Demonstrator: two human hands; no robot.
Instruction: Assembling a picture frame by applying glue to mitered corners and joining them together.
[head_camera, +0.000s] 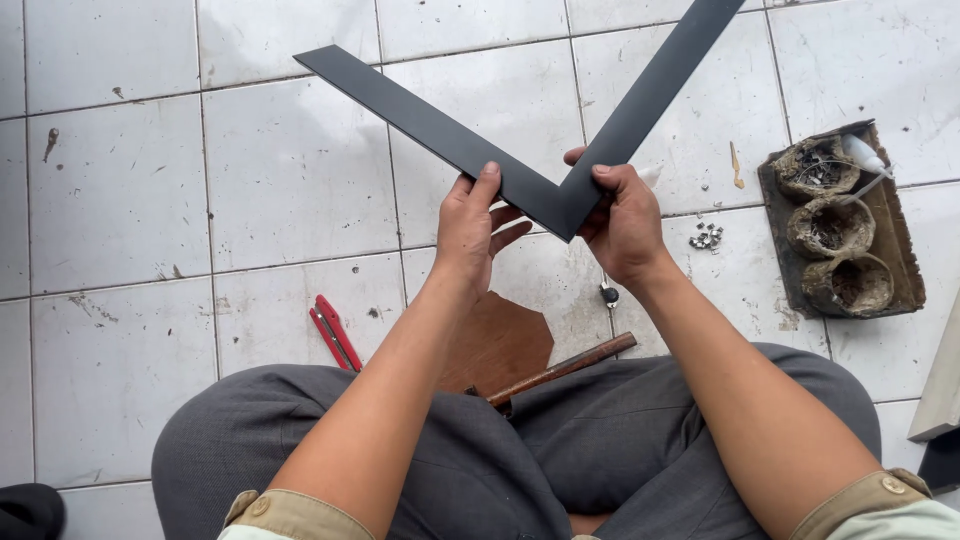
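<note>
Two black strips (560, 205) are held above the tiled floor (120, 200), pressed together at a mitred corner, the left hand (470, 225) and right hand (622, 220) each closed on one; one corner appears formed, further sides judged outstanding.

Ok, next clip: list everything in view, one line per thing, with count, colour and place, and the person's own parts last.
black frame strips: two, black, joined in a V at a corner, held up over the floor
floor tiles: many, white, dirty, under everything
red-handled tool: one, red, on the floor left of the knees
brown board piece: one, brown, on the floor under the V corner
wooden handle: one, brown, lying across the lap edge
tray with three cups: one, brown and grimy, far right
small metal bits: a small pile, silver, beside the tray
grey trousers: legs crossed, bottom
left hand: grip on the left strip by the corner
right hand: grip on the right strip by the corner
</note>
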